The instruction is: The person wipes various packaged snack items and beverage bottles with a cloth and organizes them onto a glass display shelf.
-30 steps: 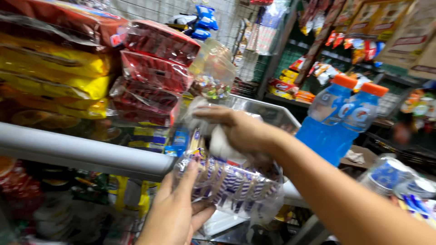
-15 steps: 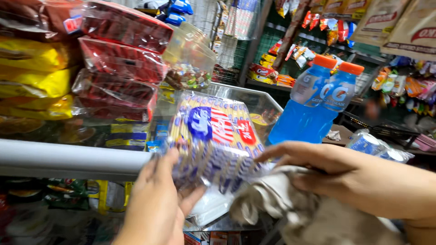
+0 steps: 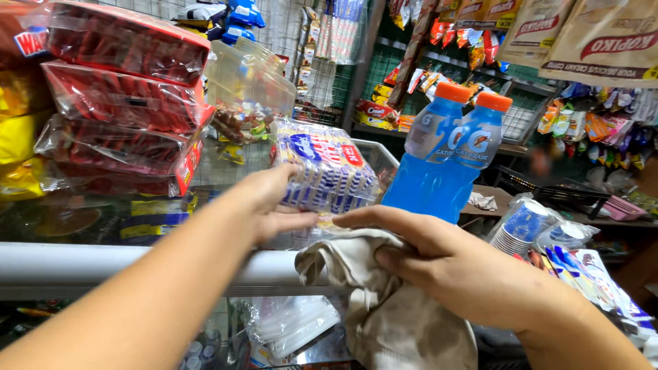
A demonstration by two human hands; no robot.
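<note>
Along the surface's (image 3: 82, 264) left edge, stacked red wrapped packs (image 3: 123, 103); toward its right edge, two blue drink bottles (image 3: 445, 157) with orange caps. Between them, blue-and-white biscuit pack (image 3: 325, 171) gripped by left hand (image 3: 271, 202), fingers clamped. Right hand (image 3: 439, 264), fingers closed on beige cloth (image 3: 384, 308).

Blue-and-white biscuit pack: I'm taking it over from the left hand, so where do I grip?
Probably the free right end of the biscuit pack, pinching across its flat faces from the right. The left hand holds its near-left edge; the right hand holds a cloth.
</note>
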